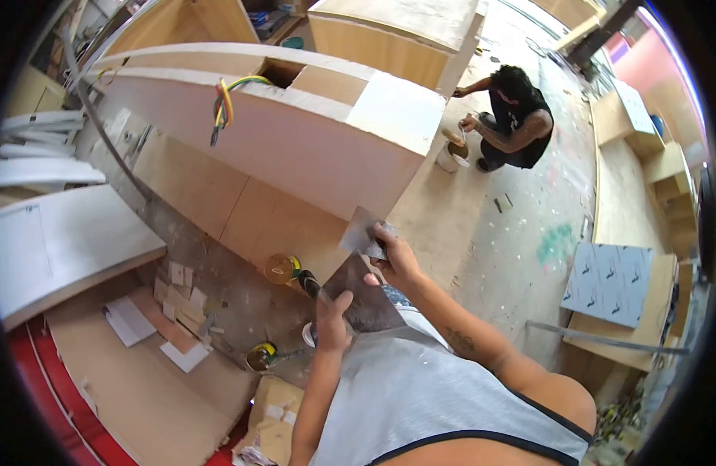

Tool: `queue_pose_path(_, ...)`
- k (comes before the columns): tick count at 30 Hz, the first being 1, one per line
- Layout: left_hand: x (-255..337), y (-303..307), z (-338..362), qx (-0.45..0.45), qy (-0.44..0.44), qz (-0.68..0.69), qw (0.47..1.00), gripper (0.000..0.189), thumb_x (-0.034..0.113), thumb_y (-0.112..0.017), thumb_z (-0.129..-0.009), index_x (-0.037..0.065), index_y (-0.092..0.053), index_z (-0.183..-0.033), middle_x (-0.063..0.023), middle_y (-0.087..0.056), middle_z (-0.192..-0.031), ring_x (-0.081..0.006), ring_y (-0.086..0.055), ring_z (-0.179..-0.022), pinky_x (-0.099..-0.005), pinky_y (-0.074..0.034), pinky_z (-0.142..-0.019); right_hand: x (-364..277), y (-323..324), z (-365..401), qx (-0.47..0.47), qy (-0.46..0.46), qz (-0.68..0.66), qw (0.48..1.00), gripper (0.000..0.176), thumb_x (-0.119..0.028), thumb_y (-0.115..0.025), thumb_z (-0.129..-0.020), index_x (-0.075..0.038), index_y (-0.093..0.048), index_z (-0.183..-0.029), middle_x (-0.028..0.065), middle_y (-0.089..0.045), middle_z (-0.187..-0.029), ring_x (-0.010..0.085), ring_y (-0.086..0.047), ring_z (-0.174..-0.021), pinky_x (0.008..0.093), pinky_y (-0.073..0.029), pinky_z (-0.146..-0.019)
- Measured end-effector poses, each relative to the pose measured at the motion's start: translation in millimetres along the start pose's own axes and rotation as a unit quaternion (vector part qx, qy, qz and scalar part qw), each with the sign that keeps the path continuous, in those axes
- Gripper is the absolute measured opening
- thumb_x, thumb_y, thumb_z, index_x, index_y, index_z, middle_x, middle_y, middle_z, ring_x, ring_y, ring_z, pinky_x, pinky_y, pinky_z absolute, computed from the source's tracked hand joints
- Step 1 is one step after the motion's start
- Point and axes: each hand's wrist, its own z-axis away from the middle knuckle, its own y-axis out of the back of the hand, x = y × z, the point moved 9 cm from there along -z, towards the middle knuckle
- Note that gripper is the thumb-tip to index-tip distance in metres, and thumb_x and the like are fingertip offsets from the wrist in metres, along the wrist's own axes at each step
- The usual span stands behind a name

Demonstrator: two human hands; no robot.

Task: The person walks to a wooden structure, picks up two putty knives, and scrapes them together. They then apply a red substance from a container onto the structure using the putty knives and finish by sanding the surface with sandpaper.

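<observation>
My right hand (395,255) grips a flat metal scraper (361,232), its blade pointing up and left, close to the lower corner of a white-coated panel structure (296,155). In my left hand (333,317) is a broad, dark, thin metal plate (362,297), the thumb lying on its face. The plate is held in front of my body, just below the scraper. Left of the plate stands an open tin (280,269) with yellowish contents. Another tin (261,356) with a yellow label sits lower down, near my left forearm.
A co-worker (521,116) crouches at the upper right beside a white bucket (451,158). Coloured wires (223,105) come out of an opening in the panel structure's top. A white panel (71,241) lies left; a patterned board (608,281) leans right.
</observation>
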Motion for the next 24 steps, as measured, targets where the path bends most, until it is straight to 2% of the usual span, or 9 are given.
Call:
queue_pose_path(1,-3,7,1,0.019,0.015,0.036,0.999,0.041,0.015,-0.054,-0.090,0.000,-0.047,-0.128,-0.0104,-0.059,-0.119,-0.0224,-0.061,-0.105,-0.0361,-0.050,-0.093,1,2,-2,0.023,-0.017,0.003,1.000,0.020,-0.029,-0.059,-0.096,-0.010,-0.057,-0.100,0.0007,-0.058,-0.080,0.0099,-0.051,-0.062,0.0223,-0.039,-0.051)
queue_pose_path(4,-7,27,-6,0.014,0.049,0.061,0.997,0.044,0.016,-0.054,-0.090,-0.001,-0.045,-0.130,-0.0105,-0.057,-0.121,-0.0223,-0.058,-0.109,-0.0364,-0.048,-0.096,27,28,-4,0.022,-0.094,0.009,0.995,0.019,-0.028,-0.059,-0.096,-0.011,-0.057,-0.101,0.0006,-0.058,-0.081,0.0099,-0.049,-0.061,0.0218,-0.037,-0.050)
queue_pose_path(6,-10,39,-12,0.029,0.067,0.182,0.981,0.050,0.013,-0.058,-0.086,0.002,-0.044,-0.132,-0.0110,-0.056,-0.125,-0.0246,-0.055,-0.116,-0.0413,-0.043,-0.102,45,47,-1,0.067,-0.123,-0.012,0.990,0.019,-0.028,-0.059,-0.095,-0.010,-0.056,-0.101,0.0018,-0.058,-0.082,0.0111,-0.051,-0.062,0.0229,-0.040,-0.050)
queue_pose_path(9,-14,75,-20,0.078,0.084,0.171,0.979,0.051,0.018,-0.058,-0.088,0.004,-0.043,-0.135,-0.0111,-0.055,-0.127,-0.0254,-0.053,-0.119,-0.0426,-0.043,-0.102,70,58,16,0.117,-0.155,-0.040,0.980,0.020,-0.027,-0.060,-0.095,-0.009,-0.056,-0.103,0.0030,-0.059,-0.083,0.0125,-0.054,-0.064,0.0234,-0.043,-0.050)
queue_pose_path(14,-21,128,-58,0.035,0.128,0.158,0.978,0.051,0.024,-0.059,-0.091,0.002,-0.044,-0.134,-0.0107,-0.055,-0.129,-0.0260,-0.053,-0.120,-0.0436,-0.043,-0.101,101,55,30,0.130,-0.128,-0.126,0.975,0.025,-0.026,-0.062,-0.093,-0.007,-0.057,-0.108,0.0051,-0.062,-0.088,0.0144,-0.058,-0.066,0.0225,-0.045,-0.049)
queue_pose_path(16,-47,173,-70,0.036,0.159,0.161,0.974,0.048,0.026,-0.059,-0.092,0.001,-0.046,-0.132,-0.0111,-0.056,-0.128,-0.0259,-0.054,-0.118,-0.0432,-0.044,-0.100,122,65,32,0.130,-0.114,-0.134,0.976,0.027,-0.024,-0.063,-0.093,-0.008,-0.056,-0.112,0.0051,-0.063,-0.094,0.0153,-0.059,-0.075,0.0250,-0.048,-0.057)
queue_pose_path(18,-70,220,-98,-0.060,0.092,-0.130,0.985,0.038,0.024,-0.057,-0.095,-0.001,-0.054,-0.124,-0.0132,-0.059,-0.124,-0.0257,-0.057,-0.114,-0.0409,-0.046,-0.097,119,60,28,0.168,-0.112,-0.059,0.978,0.025,-0.027,-0.064,-0.091,-0.006,-0.057,-0.103,0.0062,-0.062,-0.084,0.0160,-0.056,-0.063,0.0239,-0.048,-0.052)
queue_pose_path(20,-78,214,-102,-0.047,0.155,0.000,0.987,0.054,0.030,-0.062,-0.090,0.004,-0.045,-0.134,-0.0090,-0.056,-0.125,-0.0261,-0.056,-0.113,-0.0396,-0.049,-0.092,148,96,10,0.144,-0.124,-0.073,0.979,0.022,-0.023,-0.063,-0.092,-0.006,-0.056,-0.104,0.0063,-0.061,-0.082,0.0175,-0.056,-0.063,0.0257,-0.048,-0.053)
queue_pose_path(24,-127,234,-110,0.010,0.181,0.020,0.983,0.049,0.025,-0.062,-0.090,0.003,-0.048,-0.131,-0.0094,-0.056,-0.124,-0.0259,-0.057,-0.113,-0.0389,-0.049,-0.093,162,134,-10,0.110,-0.214,-0.020,0.970,0.017,-0.018,-0.062,-0.093,-0.007,-0.058,-0.105,0.0044,-0.062,-0.087,0.0164,-0.059,-0.074,0.0275,-0.047,-0.060)
